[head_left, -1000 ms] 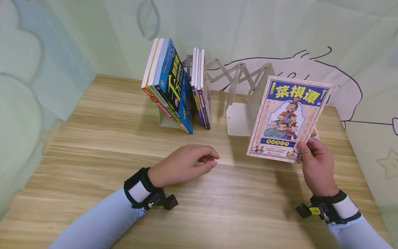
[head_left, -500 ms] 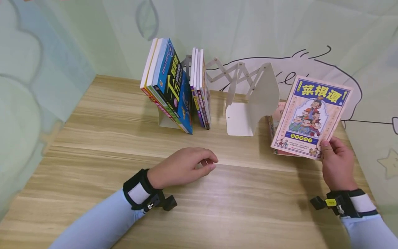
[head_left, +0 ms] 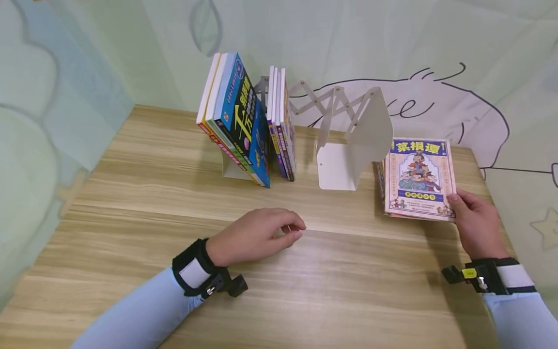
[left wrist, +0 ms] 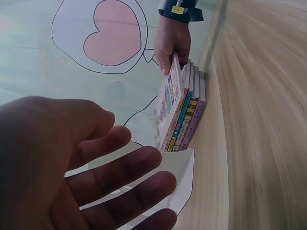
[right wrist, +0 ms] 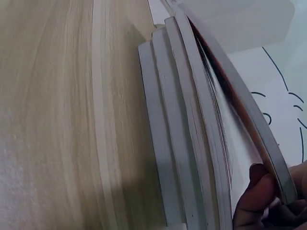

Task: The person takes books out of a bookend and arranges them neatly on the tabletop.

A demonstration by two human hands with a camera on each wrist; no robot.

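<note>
The right hand point(head_left: 479, 223) is pinching a pink-and-blue paper book point(head_left: 420, 179) near a bottom corner. It is lying tilted on a pile of paper books point(right wrist: 180, 120), beside a white metal book rack point(head_left: 372, 133). The left hand point(head_left: 257, 236) is curving loosely, holding nothing.

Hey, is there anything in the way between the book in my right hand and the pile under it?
Only the fingers of your right hand, tucked under the raised edge of the book, above the pile. Nothing else visible blocks that gap; the pale plate stands beside the pile.
</note>
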